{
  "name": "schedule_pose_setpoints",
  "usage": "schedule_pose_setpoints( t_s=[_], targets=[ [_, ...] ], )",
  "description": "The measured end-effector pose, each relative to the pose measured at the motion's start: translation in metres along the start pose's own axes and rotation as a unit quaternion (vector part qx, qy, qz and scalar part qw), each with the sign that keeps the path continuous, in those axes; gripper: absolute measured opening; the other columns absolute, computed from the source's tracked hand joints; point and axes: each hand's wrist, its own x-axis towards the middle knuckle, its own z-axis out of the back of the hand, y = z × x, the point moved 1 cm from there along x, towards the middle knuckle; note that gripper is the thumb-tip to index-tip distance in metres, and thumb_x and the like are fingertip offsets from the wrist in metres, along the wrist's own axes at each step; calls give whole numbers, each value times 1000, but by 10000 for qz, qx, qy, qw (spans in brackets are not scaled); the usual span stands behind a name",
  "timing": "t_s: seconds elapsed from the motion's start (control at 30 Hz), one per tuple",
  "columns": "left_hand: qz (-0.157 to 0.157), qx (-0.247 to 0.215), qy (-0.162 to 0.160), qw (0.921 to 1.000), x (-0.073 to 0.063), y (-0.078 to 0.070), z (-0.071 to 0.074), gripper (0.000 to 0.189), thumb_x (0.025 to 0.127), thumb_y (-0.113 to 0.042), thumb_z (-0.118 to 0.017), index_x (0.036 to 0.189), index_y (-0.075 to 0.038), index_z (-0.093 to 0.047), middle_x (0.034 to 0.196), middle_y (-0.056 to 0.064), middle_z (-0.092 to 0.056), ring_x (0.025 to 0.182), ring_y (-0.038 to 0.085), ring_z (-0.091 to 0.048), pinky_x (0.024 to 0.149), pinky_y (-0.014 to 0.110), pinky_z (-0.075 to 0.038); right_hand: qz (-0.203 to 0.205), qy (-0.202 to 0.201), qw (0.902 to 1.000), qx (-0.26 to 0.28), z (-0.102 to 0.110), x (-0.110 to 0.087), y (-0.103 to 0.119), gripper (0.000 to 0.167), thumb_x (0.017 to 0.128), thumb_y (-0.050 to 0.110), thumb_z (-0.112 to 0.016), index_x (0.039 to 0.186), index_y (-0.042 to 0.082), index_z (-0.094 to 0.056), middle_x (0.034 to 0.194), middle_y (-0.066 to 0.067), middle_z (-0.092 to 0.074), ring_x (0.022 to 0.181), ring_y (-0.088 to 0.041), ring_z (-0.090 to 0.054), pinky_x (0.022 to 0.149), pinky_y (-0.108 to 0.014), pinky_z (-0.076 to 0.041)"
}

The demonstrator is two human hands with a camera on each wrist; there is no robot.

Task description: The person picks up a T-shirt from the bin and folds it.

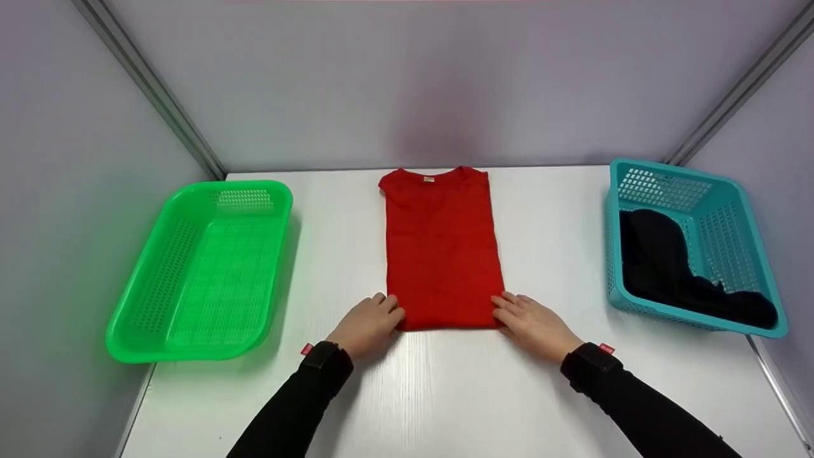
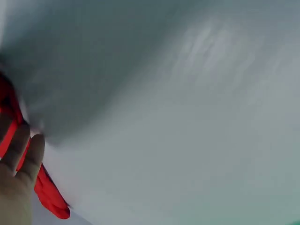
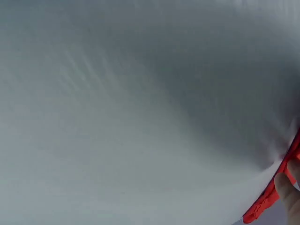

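A red T-shirt (image 1: 442, 248), folded into a narrow rectangle, lies flat on the white table with its neckline and small label at the far end. At its near left corner, my left hand (image 1: 367, 323) touches the cloth with its fingertips. My right hand (image 1: 535, 324) rests its fingers on the near right corner. In the left wrist view, fairly straight fingers (image 2: 29, 159) lie against the shirt's side edge. Only a few fingertips (image 3: 283, 185) show on the red cloth in the right wrist view. Both thumbs are mostly hidden.
On the left stands a bright green plastic basket (image 1: 273, 254) with nothing in it. A turquoise basket (image 1: 612, 254) at the right holds black cloth (image 1: 661, 267). Pale panels (image 1: 318, 83) enclose the white table (image 1: 553, 235) at the back and sides.
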Motion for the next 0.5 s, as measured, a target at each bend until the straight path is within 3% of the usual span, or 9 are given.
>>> schedule_pose_setpoints(
  t_s=[0.13,0.23,0.37,0.43,0.5],
  targets=[
    [-350,1210,-256,9917,-2,-3,-3,16,89,-1,-74,95,-11,-63,94,3,-58,80,21,-57,67,29,-52,283,-639,9954,-658,-4,1,1,16,86,2,-76,99,2,-66,120,-19,-72,113,-35,-69,94,-47,-56],
    [-315,1399,-427,9887,-3,-3,3,21,86,2,-76,94,-11,-60,91,3,-58,79,21,-58,68,29,-52,223,-1181,9912,-557,1,5,0,21,81,-1,-79,98,1,-66,107,-17,-76,102,-32,-73,89,-45,-58],
    [150,719,-1322,9885,-2,1,23,22,84,0,-76,90,-10,-57,86,3,-59,77,21,-58,66,29,-49,-280,-1900,9814,58,21,12,-5,26,79,-2,-78,102,2,-67,99,-16,-76,93,-31,-74,82,-44,-60],
    [417,161,-1892,9809,1,3,38,21,82,-1,-74,88,-10,-56,85,2,-61,79,22,-60,66,30,-49,-523,-2110,9755,338,36,15,-7,26,81,-3,-76,104,2,-67,102,-17,-76,93,-32,-73,79,-44,-61],
    [610,-401,-2388,9683,5,6,54,18,81,-2,-72,87,-10,-57,84,2,-63,80,21,-62,67,31,-50,-709,-2262,9693,646,52,17,-7,25,82,-5,-75,105,1,-68,108,-19,-75,98,-36,-72,81,-46,-60]
  ],
)
